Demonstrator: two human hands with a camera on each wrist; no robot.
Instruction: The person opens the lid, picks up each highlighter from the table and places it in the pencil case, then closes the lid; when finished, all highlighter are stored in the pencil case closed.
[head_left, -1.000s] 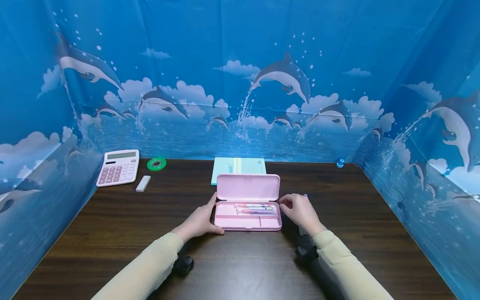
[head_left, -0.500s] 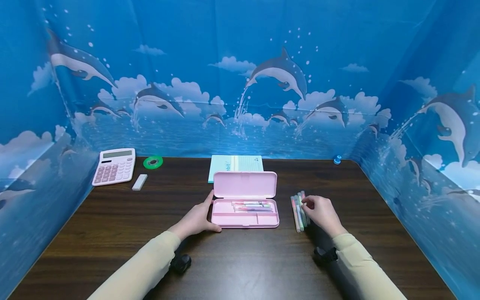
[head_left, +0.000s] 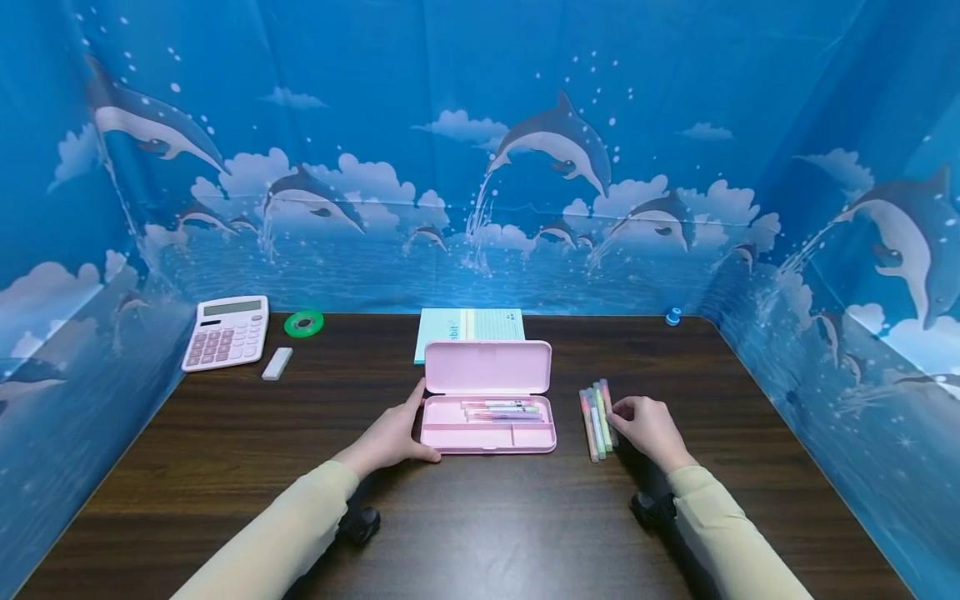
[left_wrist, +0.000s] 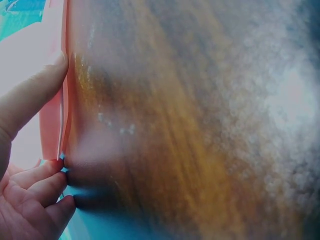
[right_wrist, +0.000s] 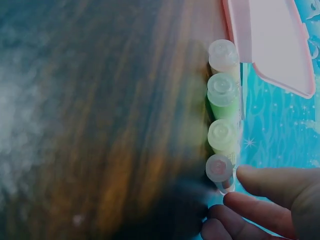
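Observation:
A pink pencil case (head_left: 488,439) stands with its lid (head_left: 487,367) raised; several slim colourful pens (head_left: 502,412) lie in its back compartment. My left hand (head_left: 387,435) holds the case at its left end. In the left wrist view the thumb (left_wrist: 40,92) presses the pink edge while the other fingers bend round the corner. To the right of the case, several markers (head_left: 597,425) lie side by side. My right hand (head_left: 651,427) is at the row's right side, thumb and forefinger tips right by the end marker with the pinkish cap (right_wrist: 220,169), a gap showing between them.
Behind the case lies a light blue notebook (head_left: 435,333). At the back left are a calculator (head_left: 227,333), a green tape roll (head_left: 303,324) and a white eraser (head_left: 277,364). A small blue object (head_left: 673,317) stands at the back right edge. A dolphin-print curtain (head_left: 360,267) encloses the table.
My right hand has moved right, from the case's right end to the markers, uncovering them; in the last half second it shifts only slightly. The left hand stays on the case.

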